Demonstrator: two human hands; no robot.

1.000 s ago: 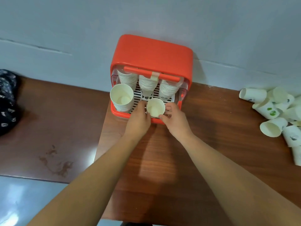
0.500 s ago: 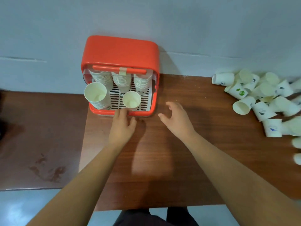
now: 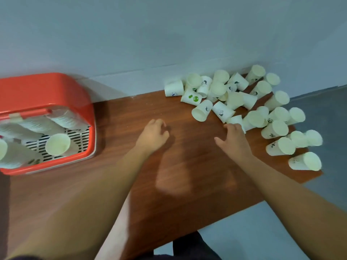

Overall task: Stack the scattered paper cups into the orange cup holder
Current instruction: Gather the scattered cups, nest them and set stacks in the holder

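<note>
the orange cup holder (image 3: 47,91) sits at the left edge of the frame, partly cut off: a rounded orange box with a white slotted grid (image 3: 75,136) inside. long nested stacks of white cups (image 3: 39,124) lean across the grid. one more cup (image 3: 57,144) stands near the grid's lower right, its open mouth towards the camera. the scattered paper cups (image 3: 234,102) lie in a loose heap at the upper right of the frame, mostly on their sides, touching and overlapping. they are white, several with small dark prints, one with green spots (image 3: 191,97).
</note>
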